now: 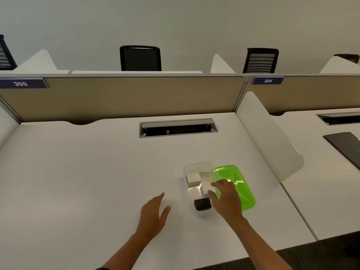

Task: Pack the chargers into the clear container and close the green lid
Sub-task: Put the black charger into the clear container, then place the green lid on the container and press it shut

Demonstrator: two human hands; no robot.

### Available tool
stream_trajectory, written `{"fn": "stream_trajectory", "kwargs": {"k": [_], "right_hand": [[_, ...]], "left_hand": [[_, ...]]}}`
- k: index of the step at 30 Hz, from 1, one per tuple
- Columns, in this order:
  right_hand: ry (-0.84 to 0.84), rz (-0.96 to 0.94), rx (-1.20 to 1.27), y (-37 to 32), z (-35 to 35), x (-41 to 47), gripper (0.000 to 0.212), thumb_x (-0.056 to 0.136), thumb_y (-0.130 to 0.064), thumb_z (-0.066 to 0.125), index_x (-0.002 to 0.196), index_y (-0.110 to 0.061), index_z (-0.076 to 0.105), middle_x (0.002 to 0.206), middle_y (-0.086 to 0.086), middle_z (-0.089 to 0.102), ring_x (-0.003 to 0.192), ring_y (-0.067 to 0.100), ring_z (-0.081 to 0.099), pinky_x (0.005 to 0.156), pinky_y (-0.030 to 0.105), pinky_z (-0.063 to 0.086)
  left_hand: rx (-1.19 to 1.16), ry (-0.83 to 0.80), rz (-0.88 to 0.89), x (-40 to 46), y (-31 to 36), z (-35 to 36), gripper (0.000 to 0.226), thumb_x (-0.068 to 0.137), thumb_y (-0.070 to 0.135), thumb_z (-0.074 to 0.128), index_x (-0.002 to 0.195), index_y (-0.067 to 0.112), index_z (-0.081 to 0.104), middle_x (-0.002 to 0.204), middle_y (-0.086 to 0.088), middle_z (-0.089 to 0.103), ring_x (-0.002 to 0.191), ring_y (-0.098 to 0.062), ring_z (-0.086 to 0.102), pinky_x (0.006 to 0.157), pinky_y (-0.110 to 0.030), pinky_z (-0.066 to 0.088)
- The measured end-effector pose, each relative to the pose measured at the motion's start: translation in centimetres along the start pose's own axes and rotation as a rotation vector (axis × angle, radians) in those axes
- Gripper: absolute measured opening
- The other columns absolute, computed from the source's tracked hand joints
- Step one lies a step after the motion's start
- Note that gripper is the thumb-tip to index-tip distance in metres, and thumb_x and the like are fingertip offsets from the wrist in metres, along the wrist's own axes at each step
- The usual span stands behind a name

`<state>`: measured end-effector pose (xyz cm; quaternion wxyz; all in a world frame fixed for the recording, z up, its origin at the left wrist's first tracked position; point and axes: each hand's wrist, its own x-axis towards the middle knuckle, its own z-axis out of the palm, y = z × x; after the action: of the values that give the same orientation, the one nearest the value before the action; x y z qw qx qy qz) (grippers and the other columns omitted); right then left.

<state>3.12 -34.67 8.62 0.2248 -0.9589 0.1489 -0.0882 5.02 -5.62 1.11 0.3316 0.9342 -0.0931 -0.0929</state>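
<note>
Where the white bench (pixel 78 172) nears its right divider, a clear container (pixel 196 168) holds a white charger (pixel 193 178) and a black charger (pixel 202 204). Green lid (pixel 239 184): beside it, overlapping the right rim. Right hand (pixel 226 199): fingers spread on the lid. Left hand (pixel 153 215): flat, released. Partition labels: "305" (pixel 21 83), "304" (pixel 267 81).

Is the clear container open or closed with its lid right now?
Open. The green lid lies beside the clear container, under the right hand; chargers show inside.
</note>
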Motion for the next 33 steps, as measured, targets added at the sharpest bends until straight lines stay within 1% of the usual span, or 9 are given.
{"fn": "stream_trajectory", "kwargs": {"k": [3,6,12,18,21,26,29,31,33], "right_hand": [[0.106,0.086,0.016,0.8,0.5,-1.4,0.036,0.083,-0.029,0.085,0.116,-0.019,0.077,0.118,-0.001,0.067,0.11,0.028,0.059,0.084,0.043,0.059],[0.158,0.217,0.113,1.0,1.3,-2.9,0.049,0.084,-0.029,0.085,0.129,-0.016,0.069,0.13,0.005,0.059,0.119,0.03,0.053,0.094,0.045,0.058],[0.079,0.584,0.474,1.3,2.3,-3.9,0.08,0.084,-0.022,0.087,0.152,-0.008,0.046,0.143,0.013,0.045,0.131,0.036,0.055,0.11,0.045,0.052],[0.058,0.748,0.639,1.5,3.2,-4.0,0.056,0.086,-0.024,0.084,0.135,-0.012,0.058,0.126,0.009,0.056,0.1,0.035,0.072,0.085,0.049,0.065],[0.078,0.759,0.69,1.7,3.3,-3.9,0.044,0.087,-0.017,0.082,0.126,-0.015,0.063,0.122,0.009,0.06,0.083,0.031,0.079,0.06,0.029,0.062],[0.085,0.735,0.723,1.6,3.4,-2.8,0.042,0.089,-0.008,0.078,0.128,-0.014,0.067,0.121,0.011,0.064,0.08,0.029,0.079,0.055,0.017,0.055],[0.071,0.695,0.707,0.9,3.5,-1.5,0.041,0.088,-0.003,0.074,0.128,-0.012,0.069,0.12,0.011,0.063,0.09,0.037,0.076,0.068,0.035,0.063],[0.054,0.674,0.708,0.1,3.6,-0.4,0.041,0.087,0.0,0.071,0.126,-0.011,0.07,0.12,0.011,0.063,0.095,0.041,0.074,0.087,0.049,0.063],[0.021,0.637,0.707,-0.9,3.8,0.7,0.04,0.087,0.002,0.068,0.124,-0.011,0.071,0.119,0.011,0.064,0.098,0.043,0.073,0.093,0.054,0.061]], "left_hand": [[-0.223,-0.028,-0.067,2.9,3.4,-0.9,0.062,0.104,0.041,0.064,0.158,0.016,0.047,0.143,-0.004,0.066,0.125,-0.018,0.066,0.109,-0.031,0.052],[-0.367,-0.093,-0.161,5.7,6.6,-1.4,0.063,0.104,0.043,0.063,0.159,0.016,0.046,0.136,-0.006,0.068,0.112,-0.019,0.067,0.098,-0.031,0.056],[-0.463,-0.179,-0.272,8.6,9.9,-1.0,0.068,0.104,0.046,0.062,0.162,0.018,0.04,0.134,-0.008,0.068,0.121,-0.025,0.066,0.108,-0.039,0.054],[-0.506,-0.214,-0.282,9.6,10.5,0.0,0.065,0.104,0.028,0.067,0.162,0.018,0.039,0.121,-0.012,0.068,0.115,-0.031,0.069,0.106,-0.049,0.059],[-0.534,-0.225,-0.279,9.6,10.4,0.1,0.064,0.104,0.024,0.066,0.161,0.019,0.038,0.115,-0.011,0.067,0.112,-0.032,0.07,0.099,-0.044,0.063],[-0.636,-0.241,-0.286,9.1,9.5,-0.5,0.079,0.104,0.015,0.066,0.167,0.024,0.02,0.106,-0.007,0.061,0.097,-0.025,0.069,0.077,-0.028,0.066],[-0.687,-0.224,-0.329,8.3,8.1,-1.4,0.094,0.101,0.017,0.071,0.17,0.028,0.007,0.103,-0.01,0.061,0.091,-0.023,0.068,0.07,-0.024,0.064],[-0.714,-0.211,-0.357,7.5,7.0,-2.0,0.102,0.098,0.017,0.076,0.17,0.03,0.005,0.113,-0.013,0.063,0.099,-0.025,0.069,0.073,-0.027,0.065],[-0.76,-0.181,-0.373,6.4,5.9,-2.8,0.105,0.094,0.014,0.08,0.169,0.031,0.009,0.129,-0.013,0.059,0.111,-0.029,0.067,0.081,-0.032,0.067]]}}
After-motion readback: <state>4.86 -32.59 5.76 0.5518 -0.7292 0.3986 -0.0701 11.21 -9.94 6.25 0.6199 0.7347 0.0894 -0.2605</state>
